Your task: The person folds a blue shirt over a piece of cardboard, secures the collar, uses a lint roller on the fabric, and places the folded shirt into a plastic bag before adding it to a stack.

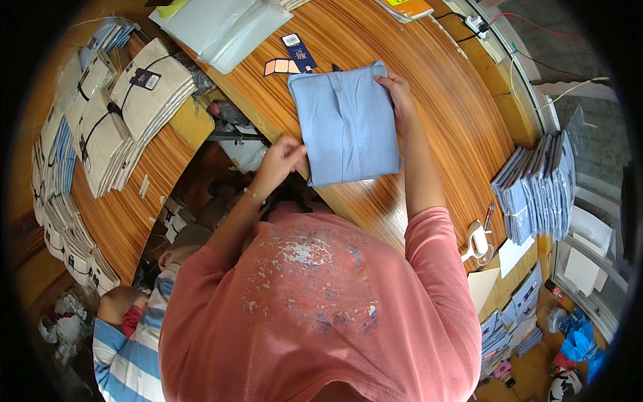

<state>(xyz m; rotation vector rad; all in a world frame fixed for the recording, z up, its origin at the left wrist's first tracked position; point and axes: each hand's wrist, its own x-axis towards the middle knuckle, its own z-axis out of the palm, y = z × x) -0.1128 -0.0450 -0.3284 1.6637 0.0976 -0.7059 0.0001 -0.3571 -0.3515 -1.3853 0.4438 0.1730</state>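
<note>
A folded light blue garment (pixel 349 130), likely a shirt or trousers, lies on the wood-grain table (pixel 442 87) in front of me, with a raised crease down its middle. My right hand (pixel 399 95) grips its upper right edge, thumb on top and the other fingers partly hidden. At its left edge my left hand (pixel 288 157) is closed, fingertips curled together against the cloth; what they pinch is hidden. Just beyond the garment lie a dark blue hang tag (pixel 297 51) and a strip of pale orange stickers (pixel 282 66).
Clear plastic bags (pixel 231 30) lie at the far left. Tied beige garment stacks (pixel 147 90) fill the left table. Bagged blue garments (pixel 536 187) and a white tagging gun (pixel 475 242) are at right. A person in a striped shirt (pixel 130 348) is close on my left.
</note>
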